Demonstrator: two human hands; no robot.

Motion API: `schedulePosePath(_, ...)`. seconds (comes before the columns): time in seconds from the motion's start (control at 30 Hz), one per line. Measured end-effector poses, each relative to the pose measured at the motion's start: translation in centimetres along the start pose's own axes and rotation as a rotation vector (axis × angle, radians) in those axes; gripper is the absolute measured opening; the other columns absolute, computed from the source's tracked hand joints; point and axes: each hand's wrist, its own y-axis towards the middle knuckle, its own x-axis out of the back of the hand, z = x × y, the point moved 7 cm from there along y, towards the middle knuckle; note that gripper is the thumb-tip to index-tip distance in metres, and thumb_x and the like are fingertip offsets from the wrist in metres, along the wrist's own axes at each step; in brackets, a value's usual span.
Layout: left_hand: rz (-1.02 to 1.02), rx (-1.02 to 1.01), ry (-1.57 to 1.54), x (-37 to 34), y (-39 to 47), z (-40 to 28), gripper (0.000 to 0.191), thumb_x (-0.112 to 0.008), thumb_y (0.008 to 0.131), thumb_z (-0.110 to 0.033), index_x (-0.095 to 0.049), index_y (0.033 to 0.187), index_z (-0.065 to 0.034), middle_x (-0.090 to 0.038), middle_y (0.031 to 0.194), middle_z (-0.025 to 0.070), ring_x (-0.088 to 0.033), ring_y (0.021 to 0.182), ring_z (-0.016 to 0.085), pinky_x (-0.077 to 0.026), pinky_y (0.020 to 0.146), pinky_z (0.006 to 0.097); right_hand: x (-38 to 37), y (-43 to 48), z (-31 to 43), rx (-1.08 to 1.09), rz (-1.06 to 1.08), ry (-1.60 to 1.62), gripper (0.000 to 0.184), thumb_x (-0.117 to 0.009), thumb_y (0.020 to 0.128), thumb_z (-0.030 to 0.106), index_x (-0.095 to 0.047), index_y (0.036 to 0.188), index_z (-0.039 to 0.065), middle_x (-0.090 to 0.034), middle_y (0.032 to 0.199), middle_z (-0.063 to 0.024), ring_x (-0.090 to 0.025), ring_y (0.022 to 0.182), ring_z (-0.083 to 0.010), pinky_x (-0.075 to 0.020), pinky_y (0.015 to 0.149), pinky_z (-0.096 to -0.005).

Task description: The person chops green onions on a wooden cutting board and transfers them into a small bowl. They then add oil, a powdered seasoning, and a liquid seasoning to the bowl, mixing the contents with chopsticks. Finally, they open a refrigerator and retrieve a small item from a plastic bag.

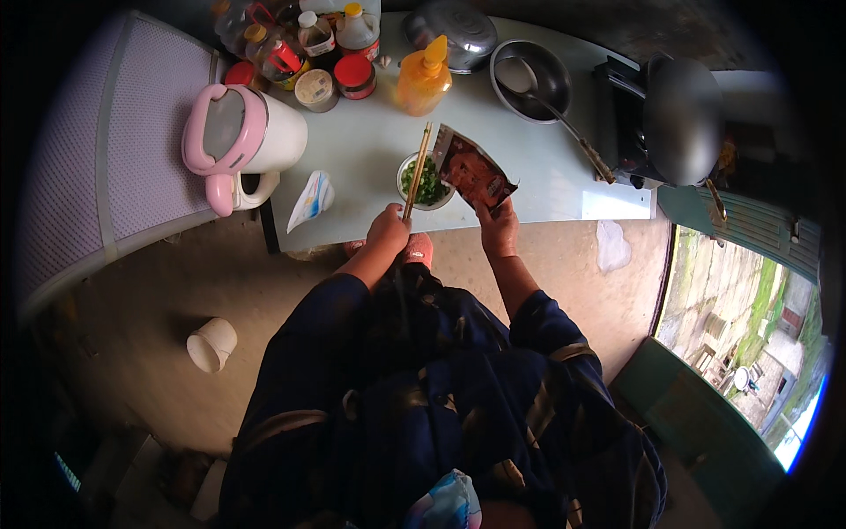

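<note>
My left hand (pixel 388 231) grips a pair of wooden chopsticks (pixel 418 172), which slant up across a small bowl (pixel 400 180) near the table's front edge. Chopped green scallions (pixel 431 185) lie in the bowl. In my right hand (pixel 498 228) is a dark red food packet (pixel 477 170) by its lower corner, tilted beside the bowl's right rim. The packet's upper left end points towards the bowl; whether anything comes out of it I cannot tell. To the left of the bowl, a small white and blue plastic packet (pixel 313 198) lies on the table.
A pink and white electric kettle or soymilk maker (pixel 281 132) stands left. Behind are an orange pump bottle (pixel 423 82), sauce bottles (pixel 316 41), red-lidded jars (pixel 355 76), a metal lid (pixel 456 33) and a metal basin (pixel 499 92) holding a ladle (pixel 562 119). A stove (pixel 618 119) with a wok (pixel 684 122) stands right.
</note>
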Motion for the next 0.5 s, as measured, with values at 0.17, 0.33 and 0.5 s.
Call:
schedulePosePath(0.17,-0.026,0.0,-0.022,1.1,-0.5,-0.8,0.024,-0.059,0.082,-0.023,-0.06,0.097,-0.0044,-0.065,0.089,0.0187,-0.061,0.087,0.038,-0.049,0.077,0.0452,0.2,0.4,0.9,-0.021,-0.004,-0.213,0.034,-0.069,0.08,0.029,-0.056,0.103,0.008,-0.065,0.084,-0.0139,-0.063,0.078,-0.0302,-0.0481,0.069,-0.0363)
schedulePosePath(0.33,-0.038,0.013,-0.071,1.4,-0.9,-0.8,0.022,-0.059,0.081,-0.021,-0.061,0.095,-0.0042,-0.065,0.089,0.0191,-0.061,0.087,0.038,-0.049,0.077,0.0451,0.4,0.0,1.7,0.096,-0.025,-0.128,0.031,-0.068,0.081,0.03,-0.055,0.096,0.006,-0.064,0.082,-0.0156,-0.062,0.076,-0.0332,-0.0481,0.066,-0.0378)
schedulePosePath(0.5,-0.023,-0.014,-0.056,1.2,-0.5,-0.7,0.022,-0.06,0.081,-0.021,-0.061,0.094,-0.0039,-0.065,0.087,0.0189,-0.062,0.086,0.037,-0.049,0.076,0.0445,0.3,-0.3,2.0,0.195,-0.052,-0.16,0.033,-0.068,0.082,0.033,-0.053,0.088,0.004,-0.06,0.072,-0.0163,-0.059,0.064,-0.0337,-0.046,0.058,-0.0382)
